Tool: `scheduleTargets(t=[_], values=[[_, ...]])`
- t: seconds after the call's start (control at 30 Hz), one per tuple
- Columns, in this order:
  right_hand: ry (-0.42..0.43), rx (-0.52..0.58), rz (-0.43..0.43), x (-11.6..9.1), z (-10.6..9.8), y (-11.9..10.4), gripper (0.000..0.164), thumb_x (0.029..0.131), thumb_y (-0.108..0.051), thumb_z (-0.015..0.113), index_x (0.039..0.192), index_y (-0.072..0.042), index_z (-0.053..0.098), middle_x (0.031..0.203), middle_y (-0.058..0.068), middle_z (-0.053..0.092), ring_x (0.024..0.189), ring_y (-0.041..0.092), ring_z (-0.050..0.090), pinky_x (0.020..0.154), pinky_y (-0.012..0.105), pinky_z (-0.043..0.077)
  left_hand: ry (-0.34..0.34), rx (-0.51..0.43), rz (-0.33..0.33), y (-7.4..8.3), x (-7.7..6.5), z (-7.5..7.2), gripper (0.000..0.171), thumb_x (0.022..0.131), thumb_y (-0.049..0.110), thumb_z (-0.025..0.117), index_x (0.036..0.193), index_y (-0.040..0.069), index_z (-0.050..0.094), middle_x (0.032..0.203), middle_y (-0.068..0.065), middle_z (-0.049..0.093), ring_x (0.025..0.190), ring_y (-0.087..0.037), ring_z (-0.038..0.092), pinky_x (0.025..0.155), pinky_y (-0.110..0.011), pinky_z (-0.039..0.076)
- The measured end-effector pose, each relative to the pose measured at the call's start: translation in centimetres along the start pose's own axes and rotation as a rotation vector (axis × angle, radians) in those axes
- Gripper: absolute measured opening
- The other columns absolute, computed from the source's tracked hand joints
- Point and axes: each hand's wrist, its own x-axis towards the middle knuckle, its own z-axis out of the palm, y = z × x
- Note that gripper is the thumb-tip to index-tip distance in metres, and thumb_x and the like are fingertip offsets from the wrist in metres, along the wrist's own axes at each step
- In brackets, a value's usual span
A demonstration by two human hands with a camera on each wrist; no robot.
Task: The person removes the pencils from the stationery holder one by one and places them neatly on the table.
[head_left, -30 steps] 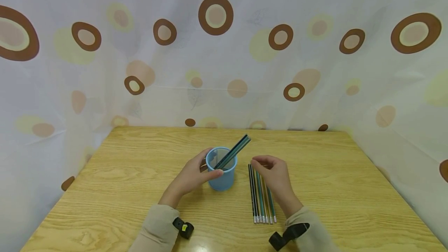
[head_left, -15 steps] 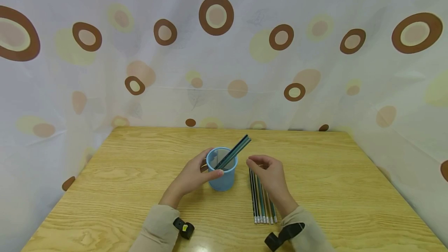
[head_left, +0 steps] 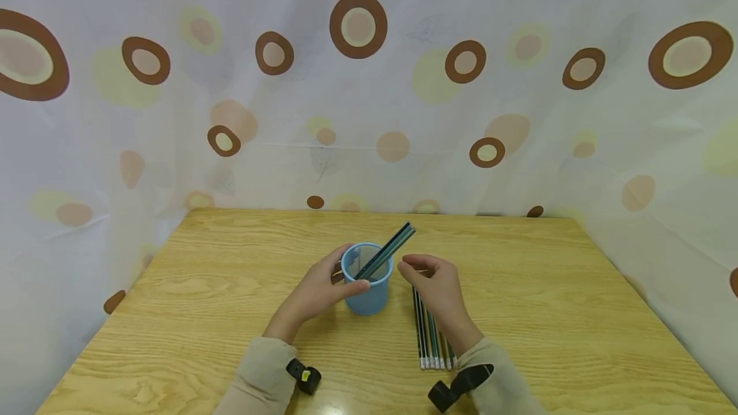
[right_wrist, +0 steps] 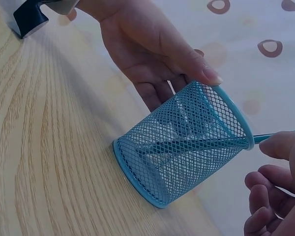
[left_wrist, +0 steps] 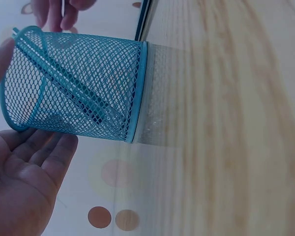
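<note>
The cup (head_left: pixel 367 303), standing on the surface (head_left: pixel 230 261) left of the loose pencils (head_left: pixel 434 339), is probably light, stiff and easily tipped, so best steadied at the rim (right_wrist: pixel 240 114), where the left hand (head_left: pixel 314 293) grips it; whether the bent right hand (head_left: pixel 442 290) holds anything is unclear.

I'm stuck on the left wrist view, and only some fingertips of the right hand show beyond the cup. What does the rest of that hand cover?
Observer: In the head view, the right hand hides the far part of a row of pencils lying side by side on the table.

Operator: Which way round are they?

Observer: Their silver ends are toward the person.

Operator: And the pencils in the cup, which side do they stick out?

Observer: Those pencils rise out toward the person's right, away from the left hand.
</note>
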Motion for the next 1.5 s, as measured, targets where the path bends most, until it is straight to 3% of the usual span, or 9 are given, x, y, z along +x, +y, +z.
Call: scheduleTargets(t=[0.23, 0.5, 0.73, 1.07, 1.5], values=[[0.001, 0.002, 0.013, 0.2, 0.2, 0.0, 0.030, 0.092, -0.024, 0.073, 0.115, -0.006, 0.073, 0.112, 0.006, 0.068, 0.092, 0.022, 0.061, 0.077, 0.031, 0.053, 0.004, 0.009, 0.005, 0.1, 0.0, 0.1, 0.078, 0.088, 0.039, 0.076, 0.152, 0.020, 0.036, 0.144, -0.002, 0.048, 0.136, -0.029, 0.043, 0.110, -0.046, 0.039], [0.012, -0.012, 0.014, 0.7, 0.8, 0.1, 0.033, 0.091, -0.025, 0.074, 0.115, -0.002, 0.072, 0.111, 0.007, 0.069, 0.091, 0.022, 0.061, 0.074, 0.030, 0.052, 0.002, 0.006, 0.008, 0.0, 0.0, 0.0, 0.075, 0.089, 0.037, 0.076, 0.152, 0.021, 0.037, 0.144, -0.002, 0.048, 0.136, -0.029, 0.043, 0.110, -0.046, 0.039], [0.012, 0.007, -0.006, 0.8, 1.1, -0.2, 0.028, 0.091, -0.025, 0.075, 0.110, -0.005, 0.075, 0.107, 0.007, 0.070, 0.088, 0.021, 0.061, 0.069, 0.029, 0.052, -0.006, 0.001, 0.016, 0.1, 0.0, 0.0, 0.077, 0.088, 0.039, 0.076, 0.152, 0.020, 0.037, 0.146, -0.007, 0.047, 0.136, -0.029, 0.043, 0.110, -0.046, 0.038], [0.010, 0.006, -0.001, 1.0, 1.7, -0.5, 0.026, 0.091, -0.025, 0.075, 0.108, -0.005, 0.076, 0.105, 0.007, 0.070, 0.090, 0.022, 0.060, 0.073, 0.031, 0.050, -0.012, 0.003, 0.036, 0.0, 0.0, -0.1, 0.079, 0.089, 0.039, 0.075, 0.153, 0.016, 0.035, 0.147, -0.014, 0.045, 0.137, -0.032, 0.042, 0.110, -0.050, 0.037], [0.009, 0.002, -0.018, 1.0, 1.9, -0.7, 0.023, 0.092, -0.024, 0.073, 0.106, -0.005, 0.076, 0.104, 0.007, 0.069, 0.090, 0.022, 0.060, 0.073, 0.031, 0.051, -0.007, -0.020, 0.008, -0.1, 0.0, -0.1, 0.080, 0.089, 0.036, 0.075, 0.154, 0.016, 0.033, 0.149, -0.013, 0.044, 0.138, -0.033, 0.039, 0.111, -0.051, 0.035]])
